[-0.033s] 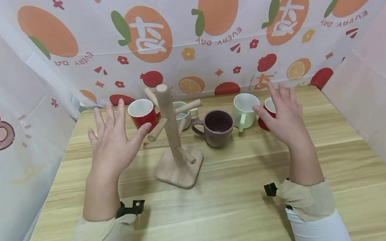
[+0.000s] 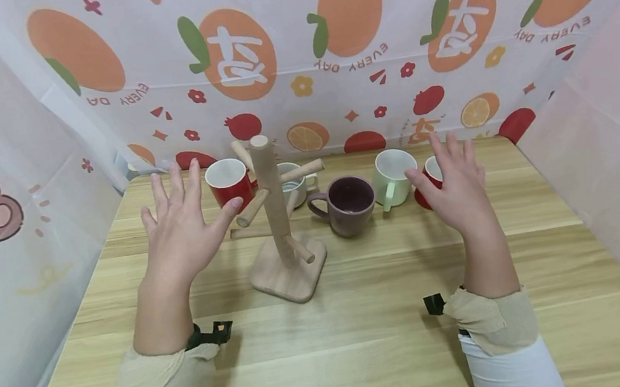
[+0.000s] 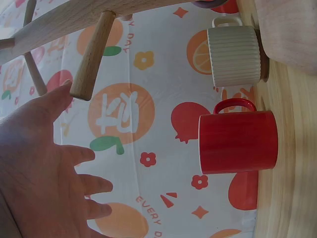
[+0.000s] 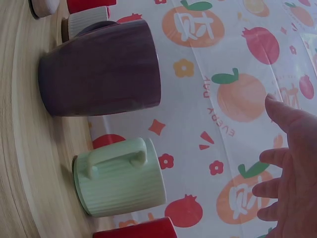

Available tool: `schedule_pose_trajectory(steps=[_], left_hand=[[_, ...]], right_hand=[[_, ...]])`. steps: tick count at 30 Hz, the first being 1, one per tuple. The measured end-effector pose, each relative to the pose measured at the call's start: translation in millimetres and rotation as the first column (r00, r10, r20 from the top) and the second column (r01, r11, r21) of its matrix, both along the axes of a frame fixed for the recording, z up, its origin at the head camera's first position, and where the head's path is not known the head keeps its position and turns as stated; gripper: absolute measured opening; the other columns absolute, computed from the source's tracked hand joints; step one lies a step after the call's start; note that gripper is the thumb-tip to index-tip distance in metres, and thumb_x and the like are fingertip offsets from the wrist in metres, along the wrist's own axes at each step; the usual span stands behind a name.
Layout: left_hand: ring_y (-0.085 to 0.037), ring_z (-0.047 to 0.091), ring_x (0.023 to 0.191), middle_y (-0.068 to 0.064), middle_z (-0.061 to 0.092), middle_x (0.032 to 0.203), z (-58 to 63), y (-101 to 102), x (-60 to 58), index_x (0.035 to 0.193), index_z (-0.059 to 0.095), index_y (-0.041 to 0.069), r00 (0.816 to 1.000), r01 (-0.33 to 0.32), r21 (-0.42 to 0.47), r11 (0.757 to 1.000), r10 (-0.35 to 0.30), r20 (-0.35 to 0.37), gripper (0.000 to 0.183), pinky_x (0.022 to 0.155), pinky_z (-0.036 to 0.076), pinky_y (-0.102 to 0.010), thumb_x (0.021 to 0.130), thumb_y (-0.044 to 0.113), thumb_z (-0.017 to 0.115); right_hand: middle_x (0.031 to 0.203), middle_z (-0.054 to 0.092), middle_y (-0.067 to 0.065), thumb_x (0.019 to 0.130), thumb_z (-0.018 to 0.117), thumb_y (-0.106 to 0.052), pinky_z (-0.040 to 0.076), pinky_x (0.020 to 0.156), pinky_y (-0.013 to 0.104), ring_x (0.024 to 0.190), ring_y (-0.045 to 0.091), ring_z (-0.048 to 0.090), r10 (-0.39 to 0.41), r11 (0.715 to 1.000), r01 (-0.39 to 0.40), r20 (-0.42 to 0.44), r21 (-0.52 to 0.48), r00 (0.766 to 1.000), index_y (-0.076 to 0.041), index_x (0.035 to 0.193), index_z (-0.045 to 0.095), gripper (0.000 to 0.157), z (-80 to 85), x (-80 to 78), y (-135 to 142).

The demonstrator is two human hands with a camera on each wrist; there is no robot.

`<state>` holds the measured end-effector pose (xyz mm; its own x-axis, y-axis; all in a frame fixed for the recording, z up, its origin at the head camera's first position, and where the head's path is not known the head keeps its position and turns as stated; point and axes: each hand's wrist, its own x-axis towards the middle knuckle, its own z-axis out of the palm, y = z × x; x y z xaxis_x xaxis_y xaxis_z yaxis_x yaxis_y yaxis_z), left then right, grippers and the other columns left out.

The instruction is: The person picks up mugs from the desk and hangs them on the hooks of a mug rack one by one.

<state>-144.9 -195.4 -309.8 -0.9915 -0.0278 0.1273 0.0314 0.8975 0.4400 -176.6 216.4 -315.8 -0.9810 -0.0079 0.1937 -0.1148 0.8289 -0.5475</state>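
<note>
Fingers spread, my left hand (image 2: 182, 240) hovers over the table's left side and holds nothing. Beside its thumb stands a wooden mug tree (image 2: 273, 204) with several bare pegs and a square base. Beyond that hand is a red mug (image 3: 237, 143), upright, its handle to the right in the head view. Partly behind the post sits a ribbed cream mug (image 3: 235, 55). A purple mug (image 2: 351, 205) and a ribbed pale green mug (image 4: 121, 181) stand right of it. My right hand (image 2: 459, 192) is also spread and holds nothing; it partly hides a second red mug (image 2: 432, 170).
The wooden table (image 2: 329, 357) runs back to a hanging fruit-print cloth (image 2: 301, 111). Pale cloths hang along the left and right sides. Black camera straps (image 2: 209, 334) circle both wrists, over or next to beige cuffs.
</note>
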Motion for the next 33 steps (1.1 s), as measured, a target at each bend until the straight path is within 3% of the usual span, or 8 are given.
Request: schedule_pose_trajectory(steps=[12, 21, 25, 30, 33], left_hand=[[-0.036, -0.025, 0.148, -0.005, -0.016, 0.164, -1.0, 2, -1.1, 0.158, -0.007, 0.028, 1.000, 0.018, 0.005, 1.000, -0.018, -0.025, 0.095, 0.103, -0.007, -0.080, 0.089, 0.075, 0.039], [-0.032, -0.020, 0.150, -0.004, -0.008, 0.166, 1.9, 9, -1.0, 0.158, -0.005, 0.028, 0.995, 0.092, 0.107, 0.990, -0.088, -0.035, 0.096, 0.103, -0.013, -0.078, 0.090, 0.050, 0.060], [-0.028, -0.020, 0.151, -0.001, -0.006, 0.166, 4.0, 17, 1.4, 0.159, -0.003, 0.024, 0.990, 0.138, 0.127, 0.982, -0.134, -0.037, 0.100, 0.106, -0.015, -0.075, 0.088, 0.052, 0.062], [-0.025, -0.014, 0.152, -0.002, 0.006, 0.166, 4.3, 29, 5.1, 0.159, 0.008, 0.017, 0.968, 0.250, 0.222, 0.942, -0.250, -0.031, 0.096, 0.112, -0.019, -0.064, 0.089, 0.049, 0.065], [-0.026, -0.007, 0.153, -0.003, 0.016, 0.165, 3.5, 36, 7.1, 0.158, 0.020, 0.019, 0.955, 0.294, 0.315, 0.902, -0.291, -0.059, 0.089, 0.116, -0.011, -0.063, 0.088, 0.043, 0.070]], right_hand=[[0.166, 0.002, 0.011, 0.093, 0.047, -0.064, -0.003, 0.109, 0.076, 0.151, 0.037, -0.012, 0.002, 1.000, -0.002, -0.010, -0.019, 1.000, -0.032, 0.158, 0.011, 0.081, -0.8, 1.3, -1], [0.166, 0.001, 0.008, 0.091, 0.046, -0.068, -0.003, 0.110, 0.075, 0.151, 0.037, -0.011, 0.005, 1.000, -0.006, -0.034, -0.031, 0.999, -0.033, 0.158, 0.011, 0.083, -1.8, 1.6, -1], [0.166, 0.003, 0.010, 0.091, 0.047, -0.067, -0.002, 0.110, 0.075, 0.151, 0.038, -0.009, 0.007, 1.000, -0.008, -0.042, -0.026, 0.999, -0.033, 0.158, 0.012, 0.083, -2.1, 1.4, -1], [0.166, 0.003, 0.009, 0.091, 0.047, -0.066, -0.002, 0.111, 0.074, 0.151, 0.038, -0.009, 0.015, 1.000, -0.016, -0.044, -0.020, 0.999, -0.032, 0.158, 0.012, 0.084, -1.8, 1.7, -3], [0.166, 0.002, 0.008, 0.091, 0.048, -0.066, -0.002, 0.110, 0.075, 0.151, 0.038, -0.010, 0.023, 0.999, -0.024, -0.045, -0.022, 0.999, -0.032, 0.158, 0.012, 0.083, -1.5, 2.0, -4]])
